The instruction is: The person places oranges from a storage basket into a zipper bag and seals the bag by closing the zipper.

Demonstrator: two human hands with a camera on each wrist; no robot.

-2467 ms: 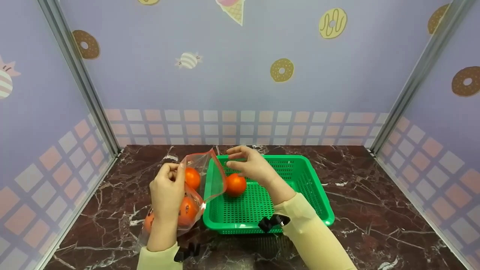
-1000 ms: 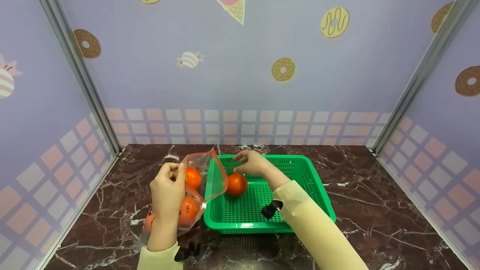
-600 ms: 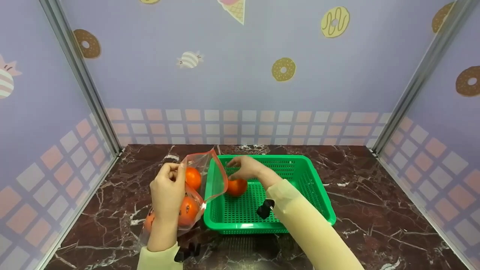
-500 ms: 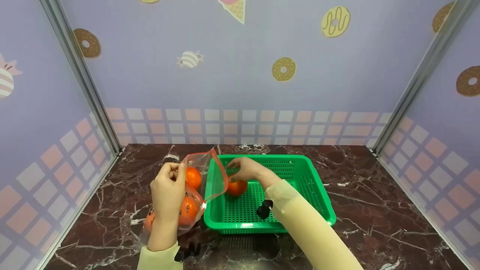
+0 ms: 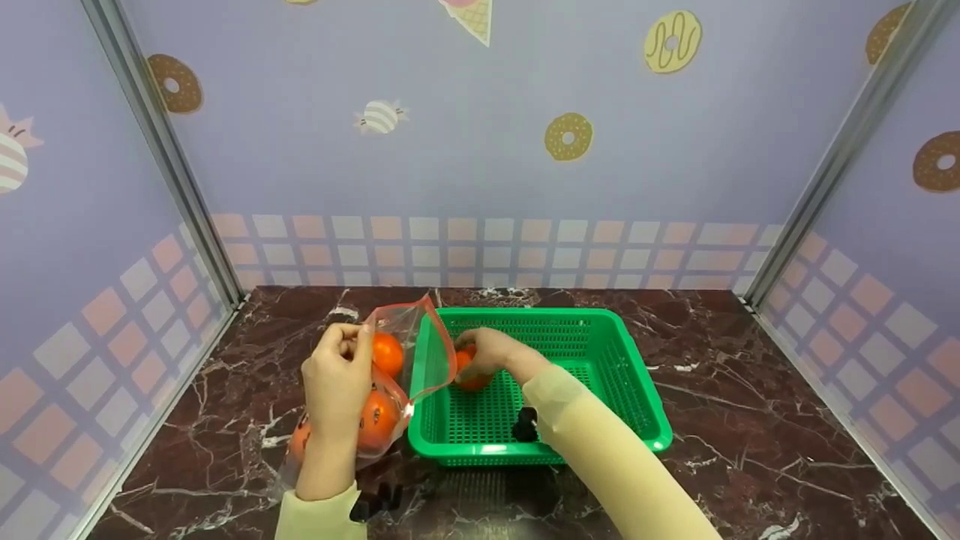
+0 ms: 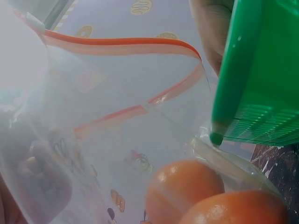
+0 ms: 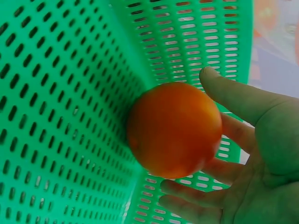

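In the head view my left hand point(image 5: 335, 382) pinches the rim of a clear zip bag point(image 5: 429, 352) with a red edge. Several oranges lie inside it, among them one orange point(image 5: 387, 354) near the bag's mouth; the left wrist view shows two oranges point(image 6: 184, 189) through the plastic. My right hand point(image 5: 496, 352) reaches into a green basket point(image 5: 540, 452), around a loose orange point(image 7: 175, 130) by its left wall. In the right wrist view the fingers point(image 7: 194, 193) are spread along the orange's far side, nearly straight, with the thumb by its upper edge.
The bag's mouth leans over the basket's left rim point(image 5: 421, 420). Dark marbled tabletop point(image 5: 750, 420) surrounds the basket. Patterned purple walls point(image 5: 480, 165) stand at the back and both sides.
My right hand has come down and slightly left, from above the loose orange to around it. The left hand still holds the bag in the same place.
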